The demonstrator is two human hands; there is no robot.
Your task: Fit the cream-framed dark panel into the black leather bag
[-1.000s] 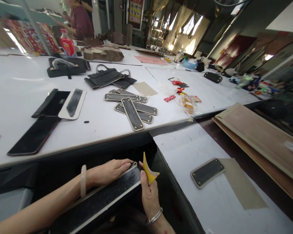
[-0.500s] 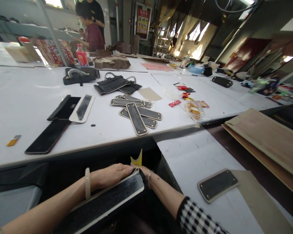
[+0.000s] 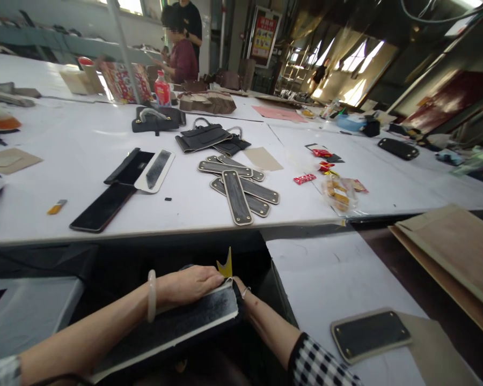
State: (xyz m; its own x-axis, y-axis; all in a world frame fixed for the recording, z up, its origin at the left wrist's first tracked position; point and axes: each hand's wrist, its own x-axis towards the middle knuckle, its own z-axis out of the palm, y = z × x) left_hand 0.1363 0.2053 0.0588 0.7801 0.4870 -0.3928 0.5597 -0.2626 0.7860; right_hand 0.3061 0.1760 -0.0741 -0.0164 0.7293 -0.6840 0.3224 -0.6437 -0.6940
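Observation:
A long dark bag piece (image 3: pixel 177 329) with a pale raw edge lies tilted in front of me, over my lap. My left hand (image 3: pixel 193 284), with a pale bangle at the wrist, grips its far long edge, fingers close together. Around the right end of the piece reaches my right hand (image 3: pixel 238 284), in a checked sleeve; its fingers are mostly hidden behind the piece. Just beyond both hands sticks up a yellow notched, pointed thing (image 3: pixel 226 265); whether a hand holds it is hidden.
On the white table (image 3: pixel 177 220) lie stacked dark straps (image 3: pixel 237 195), black handled bag parts (image 3: pixel 209 139), an open black case (image 3: pixel 116 195), a brush (image 3: pixel 57 207) and packaged snacks (image 3: pixel 338 193). At right are a riveted panel (image 3: pixel 371 335) and brown boards (image 3: pixel 454 252). Two people (image 3: pixel 185 53) are behind.
The camera view has swung left, so the table items appear farther right. My left hand has moved slightly farther over the bag piece, while the right hand stays at its end.

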